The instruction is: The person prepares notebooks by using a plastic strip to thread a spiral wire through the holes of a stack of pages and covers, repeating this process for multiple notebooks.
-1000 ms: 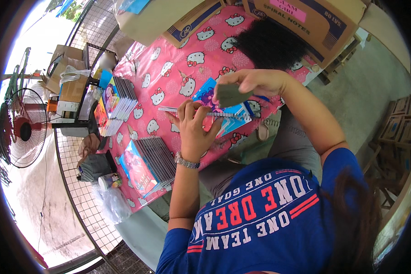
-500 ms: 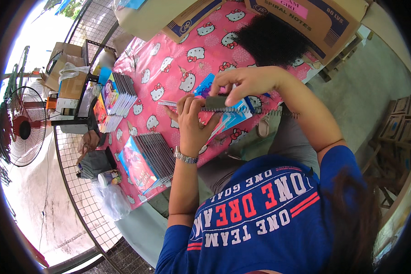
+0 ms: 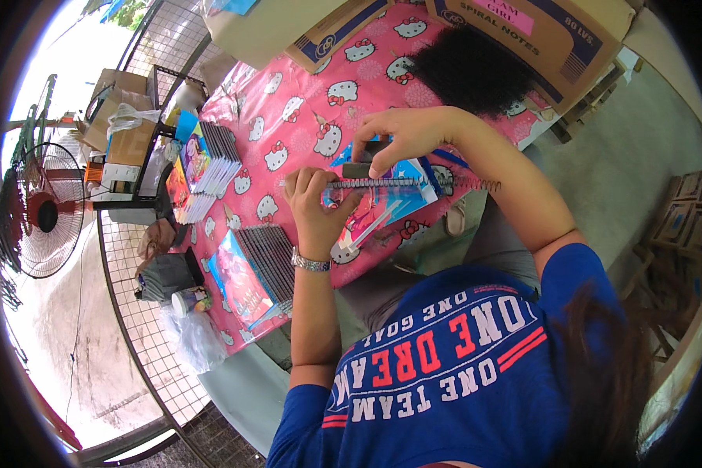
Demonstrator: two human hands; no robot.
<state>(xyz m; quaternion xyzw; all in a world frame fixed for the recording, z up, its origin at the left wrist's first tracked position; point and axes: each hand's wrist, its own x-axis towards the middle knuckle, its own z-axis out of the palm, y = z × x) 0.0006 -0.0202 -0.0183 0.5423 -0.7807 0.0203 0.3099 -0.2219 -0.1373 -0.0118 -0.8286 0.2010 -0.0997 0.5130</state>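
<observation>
My left hand (image 3: 313,209), with a metal watch at the wrist, grips the left end of a colourful notebook (image 3: 394,209) along its bound edge. A dark wire coil (image 3: 482,184) runs through the holes of that edge, and its loose end sticks out to the right beneath my right forearm. My right hand (image 3: 413,134) is closed on a dark grey block (image 3: 357,170), which lies against the coil. The fingertips' far side is hidden. Under the hands lies another blue printed cover (image 3: 429,173), partly covered.
A pile of black wire coils (image 3: 472,72) lies by a cardboard box (image 3: 554,47) at the far right of the pink patterned table cover (image 3: 288,140). Notebook stacks (image 3: 261,265) stand at the left, near a dark pouch (image 3: 168,274) and a plastic bag (image 3: 199,339). A fan (image 3: 47,210) is further left.
My left hand has shifted slightly left along the bound edge. The coil's loose end sticks out less on the right, and the notebook's coloured cover shows more below the edge.
</observation>
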